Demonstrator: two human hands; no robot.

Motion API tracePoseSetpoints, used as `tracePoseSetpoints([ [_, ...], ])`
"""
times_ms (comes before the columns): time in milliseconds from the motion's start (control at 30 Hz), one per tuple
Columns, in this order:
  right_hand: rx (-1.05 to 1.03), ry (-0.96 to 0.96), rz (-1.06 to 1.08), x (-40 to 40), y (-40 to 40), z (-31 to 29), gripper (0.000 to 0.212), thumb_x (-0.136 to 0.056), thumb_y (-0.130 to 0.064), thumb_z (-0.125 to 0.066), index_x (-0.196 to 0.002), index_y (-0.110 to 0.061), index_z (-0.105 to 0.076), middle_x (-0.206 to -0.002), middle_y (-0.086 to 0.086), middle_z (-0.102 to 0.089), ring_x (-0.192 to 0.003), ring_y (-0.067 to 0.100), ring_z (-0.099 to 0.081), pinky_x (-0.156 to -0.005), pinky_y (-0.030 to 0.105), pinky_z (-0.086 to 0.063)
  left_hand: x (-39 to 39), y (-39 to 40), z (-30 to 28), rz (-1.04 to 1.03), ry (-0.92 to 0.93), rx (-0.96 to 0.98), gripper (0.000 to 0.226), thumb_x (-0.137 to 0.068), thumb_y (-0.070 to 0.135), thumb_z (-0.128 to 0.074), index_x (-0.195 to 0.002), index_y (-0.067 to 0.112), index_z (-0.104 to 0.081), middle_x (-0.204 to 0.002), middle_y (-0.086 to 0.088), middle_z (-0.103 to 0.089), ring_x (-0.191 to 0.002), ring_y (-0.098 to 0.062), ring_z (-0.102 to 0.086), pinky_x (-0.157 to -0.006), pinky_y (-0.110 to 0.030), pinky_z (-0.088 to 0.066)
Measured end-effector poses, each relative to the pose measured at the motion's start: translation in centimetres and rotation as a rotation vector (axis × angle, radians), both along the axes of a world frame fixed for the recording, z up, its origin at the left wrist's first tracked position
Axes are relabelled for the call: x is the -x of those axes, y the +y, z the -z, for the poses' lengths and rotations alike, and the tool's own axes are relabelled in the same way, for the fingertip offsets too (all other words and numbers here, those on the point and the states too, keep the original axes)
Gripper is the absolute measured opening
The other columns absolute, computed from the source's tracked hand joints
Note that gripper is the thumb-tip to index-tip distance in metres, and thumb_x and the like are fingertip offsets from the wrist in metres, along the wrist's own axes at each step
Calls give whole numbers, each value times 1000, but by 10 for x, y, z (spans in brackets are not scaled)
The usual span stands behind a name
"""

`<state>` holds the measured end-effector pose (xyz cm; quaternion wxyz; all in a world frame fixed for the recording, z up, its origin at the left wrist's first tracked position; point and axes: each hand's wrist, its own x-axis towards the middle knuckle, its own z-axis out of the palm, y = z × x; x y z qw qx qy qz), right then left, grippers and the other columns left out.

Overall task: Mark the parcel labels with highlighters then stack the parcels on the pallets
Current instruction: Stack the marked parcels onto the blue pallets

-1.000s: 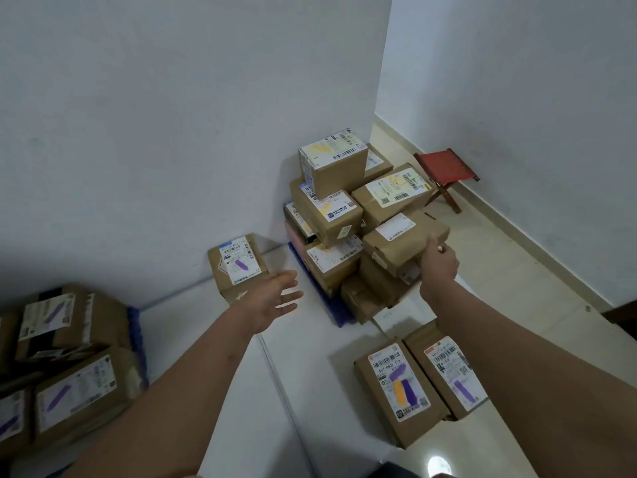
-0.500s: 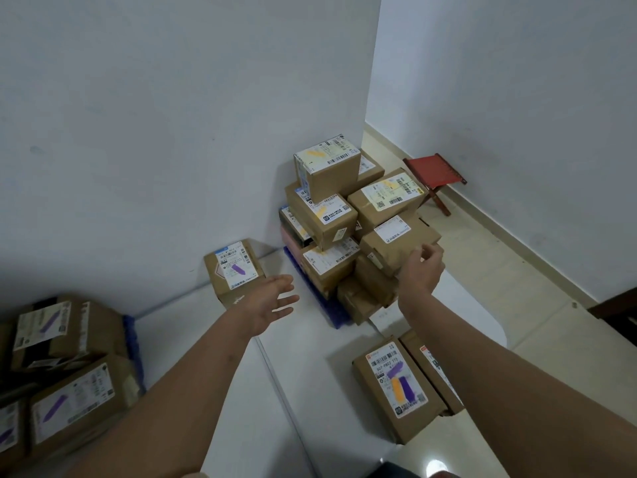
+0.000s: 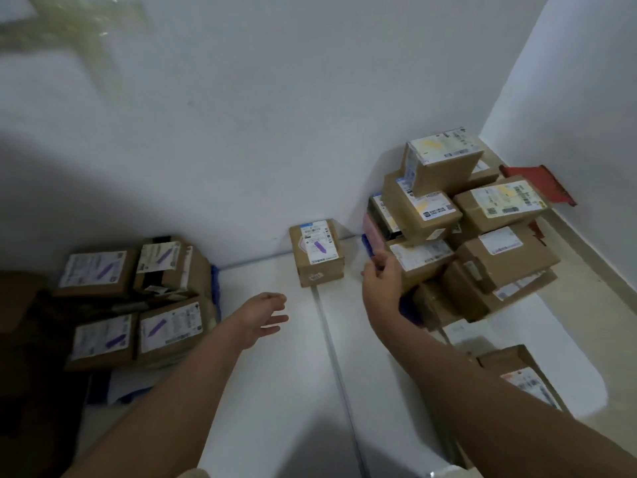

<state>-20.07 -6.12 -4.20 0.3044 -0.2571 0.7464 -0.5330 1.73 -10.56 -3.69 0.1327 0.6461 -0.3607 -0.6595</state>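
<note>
The right hand (image 3: 381, 284) has come off the stacked parcel it was touching a second ago; its fingers are now loosely curled and hold nothing, and it hovers at the near left edge of the corner stack (image 3: 465, 236), over the blue pallet edge (image 3: 368, 244). The left hand (image 3: 263, 317) is released as before, fingers straight and spread above the bare floor. The view has swung left, so the left-wall stack (image 3: 138, 305) of purple-marked parcels now shows in full. A single purple-marked parcel (image 3: 316, 251) stands alone on the floor against the wall, between the two stacks and just ahead of both hands. Judgement: one placement is complete, and this loose parcel is the likely next pick.
</note>
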Motion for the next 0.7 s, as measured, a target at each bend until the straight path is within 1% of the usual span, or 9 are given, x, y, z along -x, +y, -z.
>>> tracePoseSetpoints([
  [67,-31,20,-85,-15,-17,12,26,-99,-16,-51,-125,-18,-52,-123,-1,-53,-106,14,-58,-91,31,-53,-26,-4,4,-51,-16,12,22,-99,22,-59,-119,15,-60,-125,-6,-59,-103,-21,-65,-99,-39,-50],
  [167,-103,104,-252,-29,-49,37,30,-97,-17,-54,-126,-16,-51,-126,2,-52,-106,16,-59,-91,32,-53,-54,-9,10,-107,-43,19,15,-100,24,-57,-114,18,-59,-125,-5,-60,-101,-19,-64,-97,-38,-50],
  [233,-185,160,-338,-31,-76,57,39,-91,-29,-59,-126,-16,-51,-126,5,-54,-106,20,-60,-91,38,-54,-71,-13,14,-114,-63,5,15,-101,26,-55,-114,19,-57,-126,-4,-59,-104,-19,-64,-99,-38,-49],
  [300,-277,191,-394,-21,-106,90,54,-81,-41,-62,-128,-18,-51,-125,7,-56,-110,23,-59,-93,46,-54,-83,-19,18,-106,-82,-9,16,-102,25,-54,-116,19,-56,-126,-4,-58,-109,-20,-62,-102,-39,-47],
  [367,-357,195,-421,-12,-131,114,64,-77,-43,-65,-132,-15,-46,-128,9,-55,-115,27,-57,-95,50,-52,-93,-27,24,-96,-93,-29,15,-101,24,-54,-116,20,-56,-127,-3,-57,-111,-20,-62,-101,-38,-47],
  [433,-396,178,-430,-12,-146,110,66,-79,-38,-67,-135,-14,-43,-130,9,-54,-116,28,-57,-96,51,-51,-97,-36,30,-75,-99,-50,22,-101,23,-54,-122,19,-56,-127,-2,-57,-111,-19,-62,-97,-35,-48],
  [533,-433,143,-446,-10,-160,113,64,-86,-18,-67,-142,-13,-36,-136,8,-50,-116,27,-56,-94,47,-53,-94,-49,39,-39,-99,-67,30,-101,25,-55,-130,17,-54,-129,-1,-57,-111,-17,-61,-92,-32,-48],
  [633,-480,231,-523,-12,-160,123,70,-85,-17,-63,-147,-15,-31,-145,6,-41,-120,26,-54,-93,49,-53,-82,-63,52,2,-100,-70,33,-100,26,-55,-132,17,-53,-130,-1,-56,-109,-17,-61,-96,-34,-49],
  [700,-476,317,-588,-21,-150,126,75,-86,-17,-60,-152,-16,-25,-155,2,-27,-131,27,-46,-99,52,-49,-69,-71,63,20,-104,-58,36,-101,28,-55,-134,18,-50,-133,-2,-54,-110,-18,-60,-92,-32,-49],
])
